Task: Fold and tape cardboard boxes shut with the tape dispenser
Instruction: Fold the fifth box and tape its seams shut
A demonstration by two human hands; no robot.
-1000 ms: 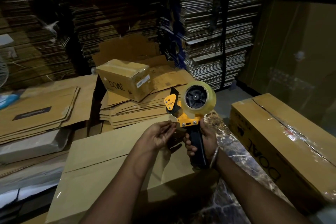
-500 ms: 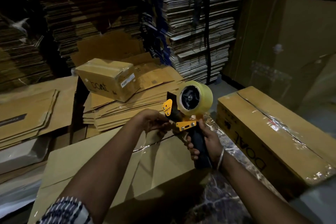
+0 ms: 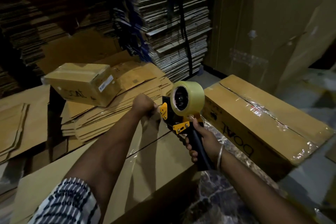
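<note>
- At centre, above the near box (image 3: 156,152): the right hand (image 3: 201,142) has its fingers wrapped round the black handle of the dispenser (image 3: 181,114), which stands upright and carries a roll (image 3: 188,100) of clear tape on top.
- Just left of the dispenser's yellow guard: the left hand (image 3: 144,104) is curled into a fist; it appears to pinch the tape end, though the dim light hides the strip itself.
- Near box: lies flat under both forearms, flaps closed, with a glossy tape line across its top.
- Right of the dispenser: a long box (image 3: 263,120), its top seam taped, lies on the floor.
- Behind the left hand: a small box (image 3: 81,83) rests on a stack (image 3: 109,120) of flattened cardboard.
- Wrist and arm: a bangle (image 3: 220,156) circles the right wrist; a patterned sleeve (image 3: 69,203) covers the left upper arm.
</note>
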